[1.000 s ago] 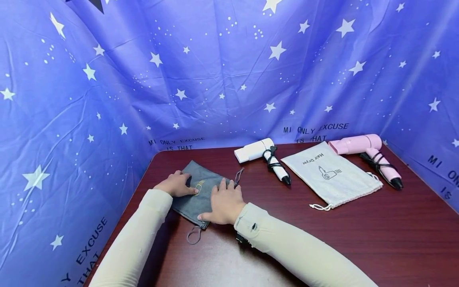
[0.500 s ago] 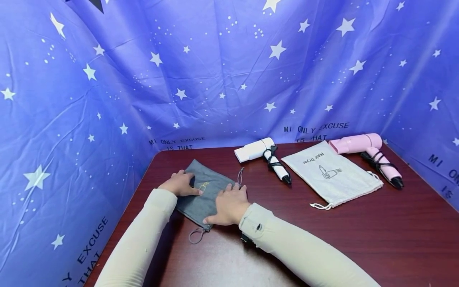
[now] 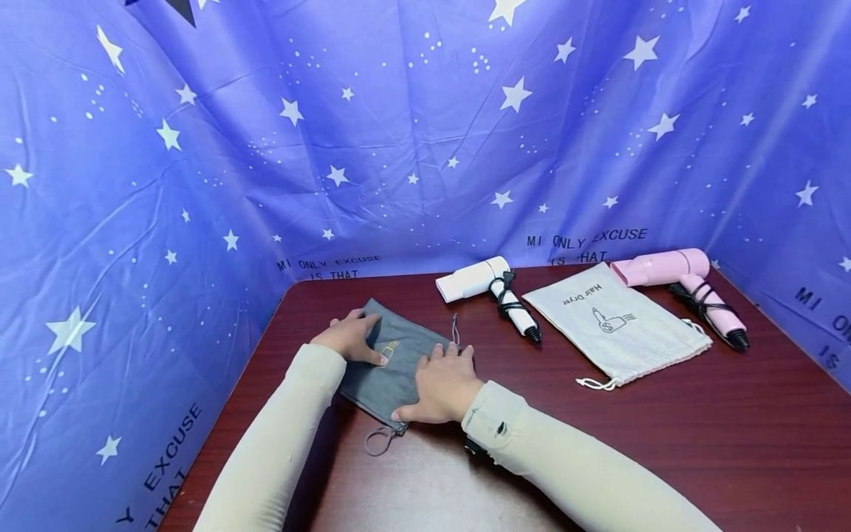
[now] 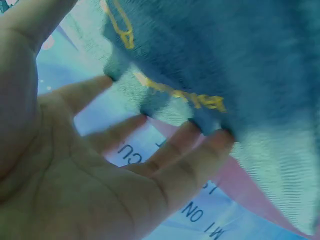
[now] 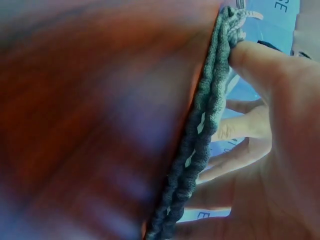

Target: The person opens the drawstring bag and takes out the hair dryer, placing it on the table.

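A dark grey drawstring pouch (image 3: 392, 384) with a yellow print lies flat on the left part of the table. On its left edge rests my left hand (image 3: 350, 338), thumb and fingers spread; in the left wrist view its fingertips touch the fabric (image 4: 210, 55). My right hand (image 3: 447, 386) lies spread over the pouch's gathered mouth. The right wrist view shows that ruched edge (image 5: 207, 105) against the thumb, with the other fingers extended. Cord loops (image 3: 379, 442) stick out at both ends of the mouth. Whether anything is inside the pouch I cannot tell.
A white hair dryer (image 3: 475, 279) with its black cord wrapped round the handle lies at the back. To its right is a cream drawstring pouch (image 3: 598, 347) printed "Hair Dryer". Beside that lies a pink hair dryer (image 3: 665, 266). Blue star-printed curtains (image 3: 412, 133) border the table (image 3: 598, 443).
The grey pouch has slid a little to the right across the table, and both hands have moved along with it. The dryers and cream pouch stay where they were.
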